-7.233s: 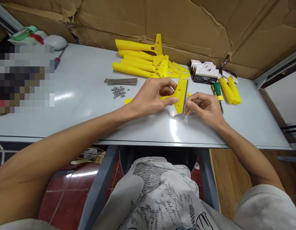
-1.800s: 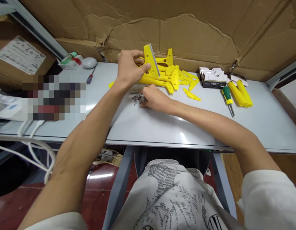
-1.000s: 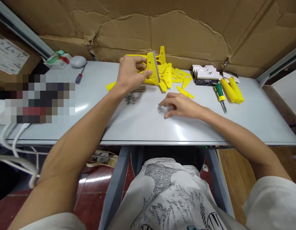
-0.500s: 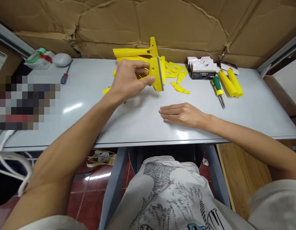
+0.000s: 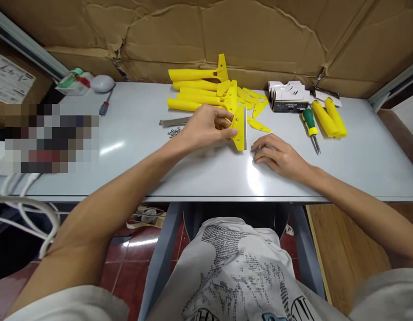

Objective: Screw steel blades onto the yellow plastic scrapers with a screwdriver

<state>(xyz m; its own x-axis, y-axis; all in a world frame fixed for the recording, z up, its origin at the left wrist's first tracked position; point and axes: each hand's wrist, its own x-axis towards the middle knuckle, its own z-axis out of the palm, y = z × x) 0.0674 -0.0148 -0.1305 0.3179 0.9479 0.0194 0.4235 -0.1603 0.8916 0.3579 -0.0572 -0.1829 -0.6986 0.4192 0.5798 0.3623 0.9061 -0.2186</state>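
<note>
My left hand (image 5: 209, 127) is closed on a yellow scraper (image 5: 239, 129), whose metal blade edge faces right, above the white table. Just right of the blade, my right hand (image 5: 282, 156) rests low over the table with bent fingers; what lies under the fingertips, if anything, is too small to name. Several yellow scraper handles (image 5: 196, 84) lie behind my left hand, with flat yellow pieces (image 5: 259, 124) to their right. Beside my left wrist are a pile of small screws (image 5: 174, 132) and thin metal strips (image 5: 175, 121).
At the right are a green and yellow screwdriver (image 5: 311, 129), yellow tubular handles (image 5: 331, 118) and black and white packs (image 5: 290, 98). A small screwdriver (image 5: 104, 108) and a white rounded object (image 5: 102, 83) lie at the left. Cardboard (image 5: 226, 35) stands behind the table (image 5: 126, 174).
My left hand has moved right and down with the scraper, uncovering the screws and strips. My right hand, flat before, has shifted right and its fingers have bent.
</note>
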